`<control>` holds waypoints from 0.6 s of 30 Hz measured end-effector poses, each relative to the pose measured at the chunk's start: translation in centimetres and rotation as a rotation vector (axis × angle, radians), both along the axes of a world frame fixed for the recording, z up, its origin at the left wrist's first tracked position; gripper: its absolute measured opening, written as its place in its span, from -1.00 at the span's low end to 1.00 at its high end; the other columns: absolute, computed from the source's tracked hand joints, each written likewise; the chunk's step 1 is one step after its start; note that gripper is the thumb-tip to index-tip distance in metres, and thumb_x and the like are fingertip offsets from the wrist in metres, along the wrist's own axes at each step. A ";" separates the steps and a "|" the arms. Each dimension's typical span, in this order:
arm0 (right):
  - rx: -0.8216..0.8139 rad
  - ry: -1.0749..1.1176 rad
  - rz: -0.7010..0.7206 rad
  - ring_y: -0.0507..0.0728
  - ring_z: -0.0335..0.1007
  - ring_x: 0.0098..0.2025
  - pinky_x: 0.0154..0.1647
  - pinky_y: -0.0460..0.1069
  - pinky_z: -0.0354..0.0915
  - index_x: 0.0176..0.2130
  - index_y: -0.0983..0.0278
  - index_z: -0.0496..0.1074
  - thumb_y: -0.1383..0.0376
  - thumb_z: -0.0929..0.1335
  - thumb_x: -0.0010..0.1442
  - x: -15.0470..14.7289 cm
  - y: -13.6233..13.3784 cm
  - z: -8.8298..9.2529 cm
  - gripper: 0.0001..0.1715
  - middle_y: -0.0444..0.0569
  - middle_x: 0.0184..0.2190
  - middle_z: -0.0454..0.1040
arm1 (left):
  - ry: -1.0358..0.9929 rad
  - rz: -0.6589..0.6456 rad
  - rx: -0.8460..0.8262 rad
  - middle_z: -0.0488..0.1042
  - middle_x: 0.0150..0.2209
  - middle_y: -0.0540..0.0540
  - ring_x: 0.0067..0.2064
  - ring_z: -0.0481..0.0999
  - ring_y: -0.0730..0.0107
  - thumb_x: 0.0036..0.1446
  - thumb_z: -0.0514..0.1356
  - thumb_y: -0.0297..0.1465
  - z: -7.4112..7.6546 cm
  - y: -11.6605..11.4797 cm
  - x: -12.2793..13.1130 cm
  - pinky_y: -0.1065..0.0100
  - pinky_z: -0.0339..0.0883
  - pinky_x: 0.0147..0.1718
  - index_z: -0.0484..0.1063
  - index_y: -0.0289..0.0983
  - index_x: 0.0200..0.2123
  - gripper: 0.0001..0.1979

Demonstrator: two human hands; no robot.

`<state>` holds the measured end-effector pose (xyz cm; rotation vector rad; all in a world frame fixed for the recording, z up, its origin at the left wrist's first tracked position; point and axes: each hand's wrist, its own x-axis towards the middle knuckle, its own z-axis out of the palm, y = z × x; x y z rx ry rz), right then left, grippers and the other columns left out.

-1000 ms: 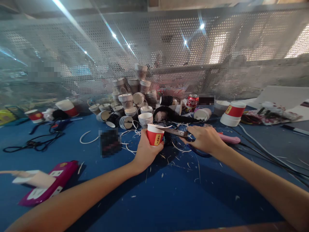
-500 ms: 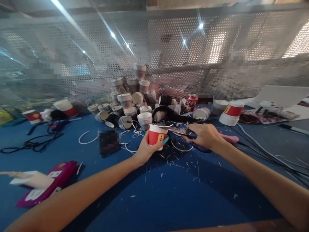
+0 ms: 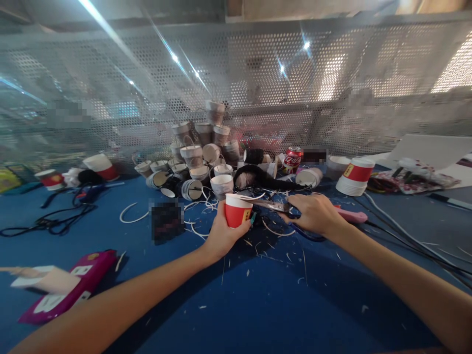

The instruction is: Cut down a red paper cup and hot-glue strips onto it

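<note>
My left hand [image 3: 220, 235] is wrapped round a small red paper cup [image 3: 238, 211] with a white rim, held upright above the blue table [image 3: 258, 300]. My right hand [image 3: 313, 212] grips a pair of scissors [image 3: 271, 205] whose blades reach the cup's rim. A thin white paper strip curls off the rim at the blades. White paper strips and small shavings [image 3: 195, 223] lie on the table around both hands.
A heap of cut paper cups [image 3: 201, 152] stands behind the hands against a perforated metal screen [image 3: 258, 83]. A red drink can [image 3: 293, 157], a stack of cups [image 3: 356, 174], black cables [image 3: 55, 216], a magenta box [image 3: 70, 285] and a pink tool [image 3: 352, 215] lie around.
The cup has turned a little in my left hand while the scissors stay at its rim. Both hands kept their place.
</note>
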<state>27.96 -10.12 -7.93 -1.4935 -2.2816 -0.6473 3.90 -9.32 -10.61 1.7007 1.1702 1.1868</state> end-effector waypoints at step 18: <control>0.051 -0.028 0.000 0.08 0.39 -0.52 -0.55 -0.07 -0.06 -0.39 0.32 0.42 0.03 0.19 0.15 -0.5 -0.3 0.0 -0.54 -0.03 -0.52 0.51 | 0.180 0.140 0.039 0.37 -0.25 -0.12 -0.32 0.39 0.32 -0.17 0.28 -0.23 1.0 -0.8 0.4 0.25 0.31 -0.32 0.10 -0.30 -0.04 -0.36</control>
